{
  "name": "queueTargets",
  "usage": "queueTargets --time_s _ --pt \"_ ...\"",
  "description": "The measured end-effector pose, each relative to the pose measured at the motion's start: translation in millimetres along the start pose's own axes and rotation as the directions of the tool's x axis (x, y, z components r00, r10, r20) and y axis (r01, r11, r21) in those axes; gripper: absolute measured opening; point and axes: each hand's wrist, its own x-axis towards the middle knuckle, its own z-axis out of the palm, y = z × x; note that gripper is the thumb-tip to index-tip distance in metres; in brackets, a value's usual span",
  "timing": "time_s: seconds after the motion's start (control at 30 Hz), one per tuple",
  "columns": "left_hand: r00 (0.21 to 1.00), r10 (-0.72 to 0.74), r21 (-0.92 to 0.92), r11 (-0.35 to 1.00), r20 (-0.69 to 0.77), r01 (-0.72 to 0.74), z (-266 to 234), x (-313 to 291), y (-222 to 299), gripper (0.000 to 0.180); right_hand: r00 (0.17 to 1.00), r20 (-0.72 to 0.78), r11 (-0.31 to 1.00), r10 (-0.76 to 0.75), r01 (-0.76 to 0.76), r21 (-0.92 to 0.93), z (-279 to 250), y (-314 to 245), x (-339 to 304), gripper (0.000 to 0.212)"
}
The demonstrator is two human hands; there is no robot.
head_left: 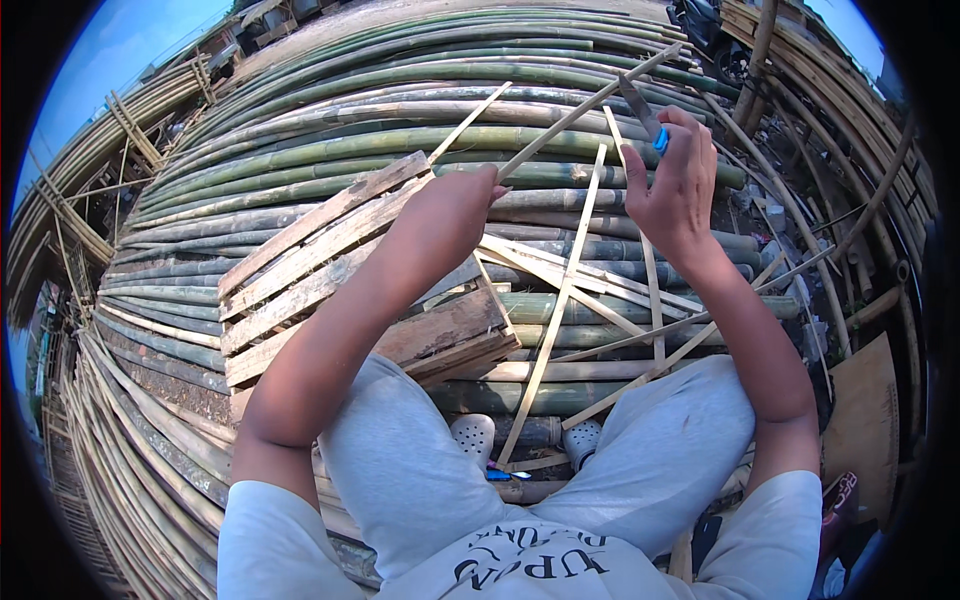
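Note:
My left hand (455, 205) is closed around the near end of a long, thin bamboo strip (575, 115), which slants up and away to the right. My right hand (680, 175) grips a knife (638, 108) with a blue handle. Its blade points up and left, and the tip meets or nearly meets the strip toward the far end; I cannot tell if they touch. Below my hands, several pale split strips (565, 290) lie crossed over one another. Beneath my left forearm is a slatted wooden crate (325, 225), partly hidden by the arm.
Green bamboo poles (400, 110) cover the ground in rows. Between my shoes lies a small blue-handled object (508, 475). More poles are stacked on racks at the left (150, 105) and right (830, 110). A brown board (862, 430) leans at my right, and a motorcycle (715, 40) stands behind.

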Motion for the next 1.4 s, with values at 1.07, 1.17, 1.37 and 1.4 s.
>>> queueTargets --time_s 1.07,1.17,1.37,1.4 --pt "0.770 -0.427 -0.139 0.900 -0.474 0.414 -45 -136 11 0.060 0.617 0.785 0.573 -0.054 -0.625 0.531 87 5 0 0.033" --pt "0.485 -0.830 -0.722 0.512 -0.276 0.465 -48 -160 -2 0.071 0.541 0.839 0.504 -0.057 -0.709 0.492 114 -18 45 0.033" --pt "0.526 -0.841 -0.837 0.374 -0.125 0.399 -58 -133 -49 0.088 0.717 0.693 0.335 -0.074 -0.636 0.695 144 -147 44 0.032" --pt "0.514 -0.843 -0.795 0.417 -0.158 0.441 -56 -129 -67 0.093 0.734 0.675 0.349 -0.073 -0.615 0.707 143 -174 31 0.029"
